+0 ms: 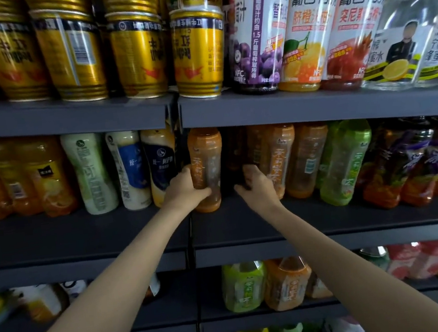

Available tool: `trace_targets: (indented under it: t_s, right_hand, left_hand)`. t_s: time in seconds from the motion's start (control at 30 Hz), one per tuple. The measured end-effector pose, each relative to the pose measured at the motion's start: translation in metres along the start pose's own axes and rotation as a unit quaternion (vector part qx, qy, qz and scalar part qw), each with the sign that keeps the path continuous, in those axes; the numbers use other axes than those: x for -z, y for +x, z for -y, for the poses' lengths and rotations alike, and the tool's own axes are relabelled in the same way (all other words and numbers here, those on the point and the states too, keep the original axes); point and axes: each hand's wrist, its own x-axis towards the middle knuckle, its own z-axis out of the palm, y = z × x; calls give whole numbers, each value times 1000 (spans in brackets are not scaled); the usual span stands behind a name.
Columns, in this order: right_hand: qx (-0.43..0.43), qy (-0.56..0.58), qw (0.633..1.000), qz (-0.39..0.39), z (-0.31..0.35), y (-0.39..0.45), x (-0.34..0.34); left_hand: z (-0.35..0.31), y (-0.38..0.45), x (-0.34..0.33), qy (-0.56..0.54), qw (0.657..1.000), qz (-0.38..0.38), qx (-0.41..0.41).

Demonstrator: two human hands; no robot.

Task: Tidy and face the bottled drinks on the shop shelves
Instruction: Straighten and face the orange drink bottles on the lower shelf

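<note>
Gripping orange bottle (204,167) — left hand (185,188) | right hand (258,186) — grip curled on neighbouring bottle (274,156), arms outstretched

Top shelf: four gold cans (142,51) in front and three tall juice bottles (306,35). Middle shelf: three orange tea bottles (207,167), one green tea bottle (345,162), three pale milk-tea bottles (128,170).

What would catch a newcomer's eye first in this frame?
Two bare arms reach to the middle shelf, where the left hand grips an orange tea bottle at the front edge and the right hand holds a darker bottle set further back. Above them, gold cans fill the top shelf's left side, with tall juice bottles to their right.
</note>
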Motion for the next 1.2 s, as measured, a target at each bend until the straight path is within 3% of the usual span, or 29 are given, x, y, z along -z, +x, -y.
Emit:
trace_targets:
  t_s: [0.13,0.2,0.3,0.53,0.77,0.93,1.2]
  right_hand:
    - [2,-49,998,29,9,32,-11]
    - [-32,-50,998,37,10,49,-24]
    - [-103,-145,982,57,8,72,-49]
    - [-174,-269,943,-85,1,105,-76]
    - [-180,-134,972,-64,-11,113,-78]
    - [-150,-27,986,-70,3,54,-58]
    - [-120,7,991,-52,6,-27,-22]
  left_hand:
    - [4,3,-4,61,996,-69,10]
    - [6,7,-4,79,994,-78,10]
    - [10,14,-5,97,993,-70,6]
    - [18,15,-4,91,993,-73,-23]
    - [15,13,-3,91,993,-71,-20]
    - [7,5,-1,102,992,-70,-10]
    - [17,-10,-10,44,994,-99,-15]
